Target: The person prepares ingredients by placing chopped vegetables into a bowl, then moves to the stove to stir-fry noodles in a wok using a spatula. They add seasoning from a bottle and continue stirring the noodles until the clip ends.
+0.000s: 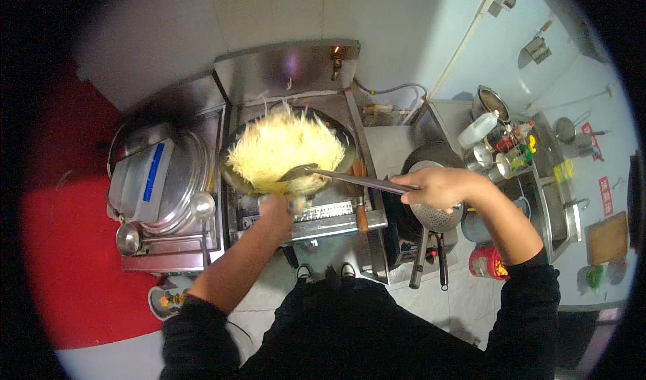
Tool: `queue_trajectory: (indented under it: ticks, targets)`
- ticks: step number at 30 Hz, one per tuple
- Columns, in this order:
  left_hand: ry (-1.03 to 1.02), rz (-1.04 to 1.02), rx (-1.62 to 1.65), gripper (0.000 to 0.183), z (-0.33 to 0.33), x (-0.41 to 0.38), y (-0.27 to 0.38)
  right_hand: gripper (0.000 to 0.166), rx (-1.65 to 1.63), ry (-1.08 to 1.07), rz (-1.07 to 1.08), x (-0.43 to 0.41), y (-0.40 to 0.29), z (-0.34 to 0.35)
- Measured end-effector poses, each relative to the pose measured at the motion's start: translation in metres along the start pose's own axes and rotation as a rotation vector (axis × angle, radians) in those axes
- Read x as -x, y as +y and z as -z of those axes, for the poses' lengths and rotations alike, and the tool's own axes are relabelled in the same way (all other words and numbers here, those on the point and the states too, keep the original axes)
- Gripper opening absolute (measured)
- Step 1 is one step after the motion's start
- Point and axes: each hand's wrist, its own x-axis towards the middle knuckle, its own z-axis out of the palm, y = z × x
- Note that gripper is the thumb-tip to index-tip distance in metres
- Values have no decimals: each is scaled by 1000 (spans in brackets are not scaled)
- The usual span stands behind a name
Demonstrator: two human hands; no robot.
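A dark wok (348, 140) sits over the steel stove, filled with a heap of pale yellow shredded food or noodles (287, 150), blurred, with strands flung up at its far side. My left hand (277, 216) is closed at the wok's near edge, apparently on its handle with a cloth (299, 204); the grip itself is mostly hidden. In my right hand (436, 191) is the long handle of a metal wok ladle or spatula (298, 172). Its head rests against the near side of the heap, partly buried.
Left of the stove, a lidded steel pot (189, 158) carries a clear plastic container (141, 178); a ladle (203, 206) lies beside it. A perforated strainer (439, 218) lies under my right hand. Bottles (479, 128) and metal cups stand farther right, near a sink (555, 213). A wooden-handled tool (362, 218) lies at the stove front.
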Motion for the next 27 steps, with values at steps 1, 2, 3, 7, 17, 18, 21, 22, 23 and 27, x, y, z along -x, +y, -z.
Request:
queue_trajectory:
  ticks: [1, 2, 3, 7, 17, 18, 21, 22, 23, 27]
  targets:
    - [71, 62, -57, 26, -10, -11, 4, 59, 2, -21, -14, -2, -1, 1]
    - [145, 135, -100, 25, -35, -33, 1, 59, 20, -47, -23, -10, -5, 1]
    - [220, 190, -148, 25, -60, -55, 7, 59, 120, 132, 127, -45, 18, -31]
    - [-15, 79, -246, 30, -119, -26, 33, 58, 288, 490, 283, -81, 68, -83]
    - [-77, 133, -259, 39, -111, -61, 36, 58, 200, 287, -15, -72, 30, -77]
    - [-24, 132, -218, 39, -118, -39, 36, 58, 171, 343, 86, -71, 35, -79]
    - [55, -12, 21, 36, -76, -1, -3, 58, 72, 240, 186, -41, 35, -47]
    - [49, -59, 158, 36, -49, 2, -18, 57, 14, 53, 66, -4, 5, -16]
    - [22, 47, 182, 29, -6, 3, 2, 57, -26, -65, 56, 8, 10, 3]
    - [259, 65, -287, 30, -85, -60, 27, 55, 446, 565, 410, -92, 83, -72]
